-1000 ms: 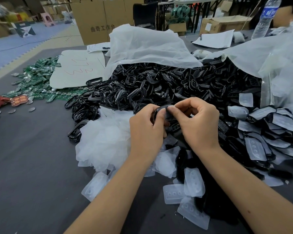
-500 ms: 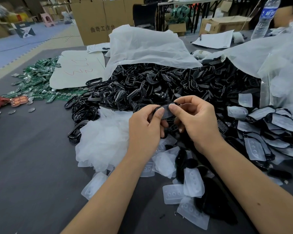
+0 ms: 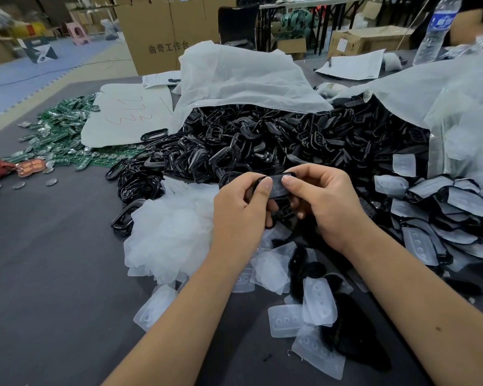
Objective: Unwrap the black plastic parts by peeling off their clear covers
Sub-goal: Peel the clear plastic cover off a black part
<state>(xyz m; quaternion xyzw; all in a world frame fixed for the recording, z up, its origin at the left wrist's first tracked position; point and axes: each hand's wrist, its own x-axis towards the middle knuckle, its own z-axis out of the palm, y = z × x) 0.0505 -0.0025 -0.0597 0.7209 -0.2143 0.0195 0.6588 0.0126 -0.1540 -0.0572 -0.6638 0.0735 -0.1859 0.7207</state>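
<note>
one black plastic part (image 3: 276, 188) is held at centre frame, above the grey worktop (image 3: 53, 274). it is a small oblong black frame with a clear cover (image 3: 280, 187) lying across its face; the cover looks cloudy and slightly glossy. the left hand (image 3: 241, 210) pinches the part's left end between thumb and curled fingers. the right hand (image 3: 322, 201) pinches the right end the same way, thumb on top of the cover. both hands are thus grasping the same part.

behind the hands, across the middle of the frame, lies a heap of black parts (image 3: 262, 146), too many and too tangled to count, spilling from under a white plastic bag (image 3: 243, 79). at right, a group of covered parts (image 3: 441, 201) lies beside a second bag (image 3: 444, 87); count not determinable. lower centre, loose peeled covers (image 3: 317, 305) are scattered on the worktop, about ten visible, and left of them a pile of white film (image 3: 168, 232). upper left: a spread of green circuit boards (image 3: 64, 121), uncounted, and one sheet of card (image 3: 126, 115). upper right: one water bottle (image 3: 437, 29).
</note>
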